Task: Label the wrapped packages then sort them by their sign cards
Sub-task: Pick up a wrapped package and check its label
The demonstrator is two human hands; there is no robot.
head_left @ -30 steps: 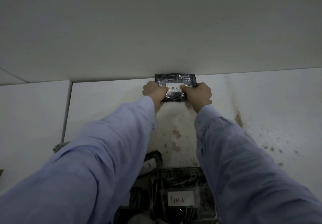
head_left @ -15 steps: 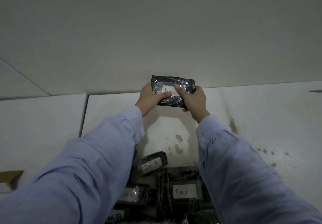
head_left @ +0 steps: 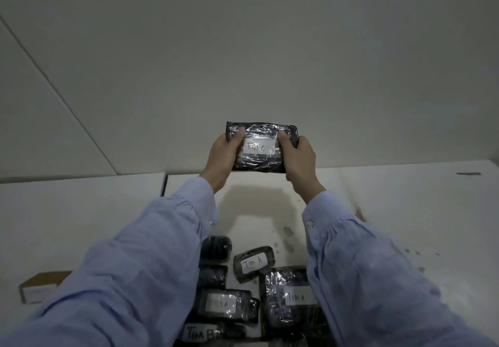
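Black-wrapped package (head_left: 259,164), reading TIM C, is hanging above the table (head_left: 405,198); left hand (head_left: 220,157) and right hand (head_left: 299,160) are gripping its ends. Checking its label (head_left: 259,148) before placing seems wise.

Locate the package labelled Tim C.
In the head view, centre: the black plastic-wrapped package labelled Tim C is held between the left hand and right hand, in the air above the white table.

stained white table (head_left: 405,211) bears labelled black packages (head_left: 253,264) and a cardboard box (head_left: 40,287).
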